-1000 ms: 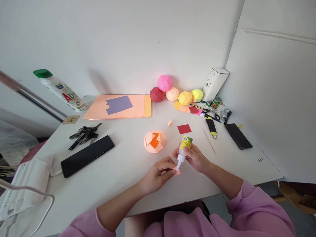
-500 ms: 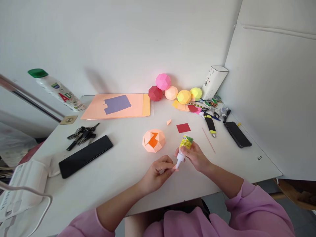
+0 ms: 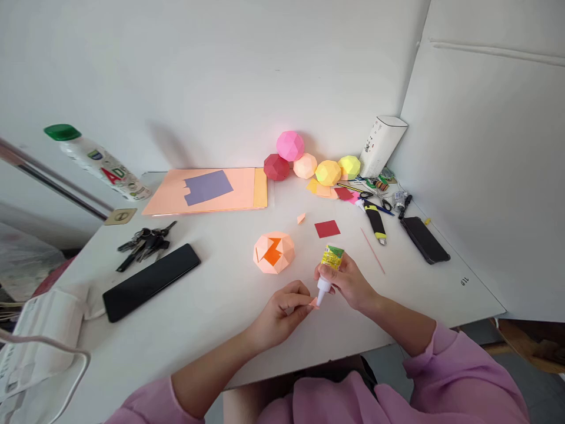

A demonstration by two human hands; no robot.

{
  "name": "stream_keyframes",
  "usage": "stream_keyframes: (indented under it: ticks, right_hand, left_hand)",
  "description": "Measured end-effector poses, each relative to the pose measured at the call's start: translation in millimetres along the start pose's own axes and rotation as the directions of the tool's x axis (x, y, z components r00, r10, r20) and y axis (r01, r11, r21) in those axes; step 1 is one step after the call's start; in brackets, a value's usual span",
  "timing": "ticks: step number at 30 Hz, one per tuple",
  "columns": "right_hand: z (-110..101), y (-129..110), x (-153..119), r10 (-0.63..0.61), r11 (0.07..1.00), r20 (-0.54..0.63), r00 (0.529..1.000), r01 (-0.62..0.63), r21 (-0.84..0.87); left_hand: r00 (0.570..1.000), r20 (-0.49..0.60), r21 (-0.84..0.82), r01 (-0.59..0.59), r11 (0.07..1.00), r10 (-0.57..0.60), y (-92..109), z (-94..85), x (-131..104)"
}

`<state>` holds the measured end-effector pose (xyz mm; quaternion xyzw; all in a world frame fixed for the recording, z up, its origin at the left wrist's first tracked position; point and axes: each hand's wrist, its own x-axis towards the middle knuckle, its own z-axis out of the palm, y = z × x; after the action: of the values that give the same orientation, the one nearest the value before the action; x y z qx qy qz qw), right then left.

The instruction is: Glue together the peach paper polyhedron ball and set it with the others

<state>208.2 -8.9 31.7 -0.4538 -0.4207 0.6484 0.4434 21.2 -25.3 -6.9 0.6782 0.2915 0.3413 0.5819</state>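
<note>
My left hand [image 3: 285, 312] pinches a small peach paper piece [image 3: 315, 302] between thumb and fingers, close to the table's front edge. Wrapped around a yellow and green glue bottle [image 3: 332, 258], my right hand [image 3: 353, 281] tips it nozzle-down. The white nozzle meets the paper piece, or nearly so; the exact contact is too small to tell. Beyond my hands sits a faceted peach paper ball [image 3: 261, 250] with an opening that shows orange inside. A second small peach piece [image 3: 301, 218] lies behind it, and a red paper rectangle [image 3: 327, 228] is to the right.
Several finished paper balls [image 3: 290, 146] stand against the wall. Peach sheets [image 3: 163, 191] lie at back left, near a white bottle [image 3: 106, 168]. Keys [image 3: 148, 242] and a black phone [image 3: 152, 282] are left; a box cutter [image 3: 375, 224], scissors and another phone [image 3: 424, 239] are right.
The glue nozzle has shifted slightly to the right along the paper piece, and the bottle stands a little more upright. My left hand keeps its pinch. The view has moved slightly.
</note>
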Motion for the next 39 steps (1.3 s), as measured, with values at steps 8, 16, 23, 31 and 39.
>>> stream_keyframes:
  ticks: [8, 16, 23, 31, 39]
  right_hand:
    - [0.1, 1.4, -1.9, -0.05, 0.998, 0.014, 0.999, 0.05, -0.044]
    - [1.8, -0.6, -2.7, -0.076, 0.993, -0.013, 0.997, 0.075, -0.088]
    - [-0.2, 5.7, -3.1, -0.076, 0.993, -0.031, 0.997, 0.073, -0.093]
    - [-1.3, 8.0, -5.3, -0.071, 0.99, -0.063, 0.996, 0.063, -0.125]
    - [-0.6, 7.5, -6.5, -0.047, 0.988, -0.119, 0.992, 0.028, -0.155]
  left_hand:
    - [0.998, -0.003, -0.045, 0.055, 0.997, -0.055, 1.5, -0.7, 0.7]
    - [0.982, 0.005, -0.191, 0.188, 0.963, -0.191, 2.5, -1.7, 2.3]
    - [0.979, 0.03, -0.217, 0.204, 0.955, -0.202, 0.7, 1.2, 2.4]
    - [0.986, -0.001, -0.136, 0.167, 0.977, -0.169, 2.7, 2.4, 2.5]
    - [0.996, -0.015, -0.02, 0.09, 0.996, -0.091, 0.5, 2.6, 1.4]
